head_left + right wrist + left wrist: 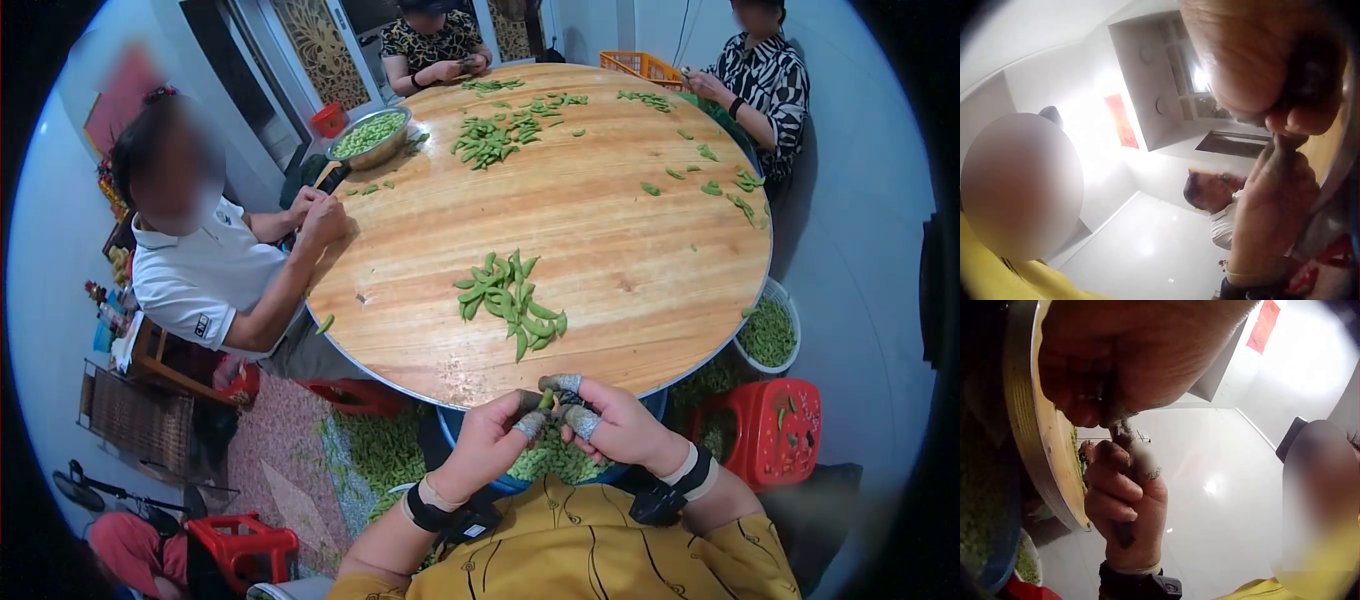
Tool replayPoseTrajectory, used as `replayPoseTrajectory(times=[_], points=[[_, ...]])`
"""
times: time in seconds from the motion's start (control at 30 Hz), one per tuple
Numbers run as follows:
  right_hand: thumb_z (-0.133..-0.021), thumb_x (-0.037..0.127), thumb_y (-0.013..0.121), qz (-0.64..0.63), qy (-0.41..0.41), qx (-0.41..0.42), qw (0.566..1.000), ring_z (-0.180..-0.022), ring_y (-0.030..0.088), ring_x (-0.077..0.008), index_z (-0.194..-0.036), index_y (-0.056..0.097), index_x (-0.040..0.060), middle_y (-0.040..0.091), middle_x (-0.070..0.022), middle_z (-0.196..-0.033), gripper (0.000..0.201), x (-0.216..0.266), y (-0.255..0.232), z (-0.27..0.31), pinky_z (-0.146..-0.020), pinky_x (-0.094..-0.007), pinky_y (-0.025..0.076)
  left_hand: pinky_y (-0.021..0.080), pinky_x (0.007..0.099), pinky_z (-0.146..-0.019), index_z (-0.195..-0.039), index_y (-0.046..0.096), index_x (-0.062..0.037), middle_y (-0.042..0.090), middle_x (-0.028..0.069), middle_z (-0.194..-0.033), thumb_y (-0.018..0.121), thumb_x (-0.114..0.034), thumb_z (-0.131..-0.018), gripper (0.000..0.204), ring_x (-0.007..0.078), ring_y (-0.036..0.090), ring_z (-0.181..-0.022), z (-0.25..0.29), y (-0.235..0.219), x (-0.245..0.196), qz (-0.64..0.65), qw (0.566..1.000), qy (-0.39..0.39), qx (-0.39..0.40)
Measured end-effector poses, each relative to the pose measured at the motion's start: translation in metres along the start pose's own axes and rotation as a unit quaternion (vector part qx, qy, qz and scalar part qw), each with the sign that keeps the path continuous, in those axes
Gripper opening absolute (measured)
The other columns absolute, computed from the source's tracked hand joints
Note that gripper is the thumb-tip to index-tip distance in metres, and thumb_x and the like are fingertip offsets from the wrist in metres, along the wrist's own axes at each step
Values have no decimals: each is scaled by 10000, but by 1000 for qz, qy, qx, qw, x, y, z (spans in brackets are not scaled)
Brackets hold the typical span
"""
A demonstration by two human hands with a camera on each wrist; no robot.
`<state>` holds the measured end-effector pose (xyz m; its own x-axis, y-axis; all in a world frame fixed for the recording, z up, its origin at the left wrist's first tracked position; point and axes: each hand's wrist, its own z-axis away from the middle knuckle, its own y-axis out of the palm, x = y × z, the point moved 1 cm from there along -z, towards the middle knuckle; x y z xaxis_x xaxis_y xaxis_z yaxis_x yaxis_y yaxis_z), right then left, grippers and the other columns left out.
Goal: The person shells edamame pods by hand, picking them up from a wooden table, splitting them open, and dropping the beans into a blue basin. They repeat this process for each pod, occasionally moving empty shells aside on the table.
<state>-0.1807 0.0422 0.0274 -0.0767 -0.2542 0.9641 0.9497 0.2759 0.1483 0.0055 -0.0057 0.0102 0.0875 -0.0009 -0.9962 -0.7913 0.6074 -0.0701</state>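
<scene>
Pinching green pod [546,399] upright, long axis vertical | left hand [492,437] grips | right hand [618,425] grips

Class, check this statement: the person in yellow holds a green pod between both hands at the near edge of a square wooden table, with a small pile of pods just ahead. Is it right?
Not quite: the wooden table is round, not square, as the head view shows. The rest stands: the left hand and right hand hold a green pod between them at the near edge, with a small pile of pods just ahead.
</scene>
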Motion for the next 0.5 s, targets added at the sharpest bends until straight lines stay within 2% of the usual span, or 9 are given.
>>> replayPoseTrajectory(times=[0.13, 0.2, 0.27, 0.4, 0.5], points=[[-909, 54, 418, 23, 13, 16, 1000, -530, 461, -34, -1356, 422, 119, 569, 2, -802, 451, 3, -5, 2, -462, -179, 410, 457, 216, -634, -1066, 597, 1, 604, -4, -862, 531, -38, -904, 178, 55, 525, -714, 1, -4, -2, -39, 999, 2, 20], [-892, 42, 415, 29, 13, 24, 999, -534, 470, -35, -1343, 439, 123, 571, 9, -799, 459, 5, -8, 5, -463, -186, 420, 450, 216, -642, -1053, 600, 9, 599, 1, -850, 543, -40, -899, 171, 59, 528, -716, 2, -5, -4, 78, 994, -51, 57], [-889, 35, 424, -15, 19, 69, 997, -534, 471, -34, -1346, 439, 132, 571, 14, -792, 468, 8, -9, 6, -461, -184, 422, 448, 215, -648, -1046, 601, 13, 597, 1, -842, 549, -44, -897, 168, 61, 529, -716, 2, -8, -4, 119, 988, -62, 76], [-884, 32, 434, -7, 43, 104, 994, -537, 473, -35, -1348, 438, 134, 571, 16, -788, 475, 21, -12, 11, -461, -183, 423, 446, 220, -653, -1034, 603, 19, 595, 0, -827, 564, -54, -895, 162, 67, 536, -714, 3, -10, -4, 184, 973, -84, 111], [-890, 40, 450, 32, 20, 103, 994, -541, 479, -34, -1337, 453, 134, 572, 14, -787, 457, 17, -9, 9, -463, -183, 425, 451, 229, -648, -1030, 603, 19, 597, 7, -820, 569, -61, -894, 161, 78, 541, -707, 4, -9, -13, 114, 988, -64, 81]])
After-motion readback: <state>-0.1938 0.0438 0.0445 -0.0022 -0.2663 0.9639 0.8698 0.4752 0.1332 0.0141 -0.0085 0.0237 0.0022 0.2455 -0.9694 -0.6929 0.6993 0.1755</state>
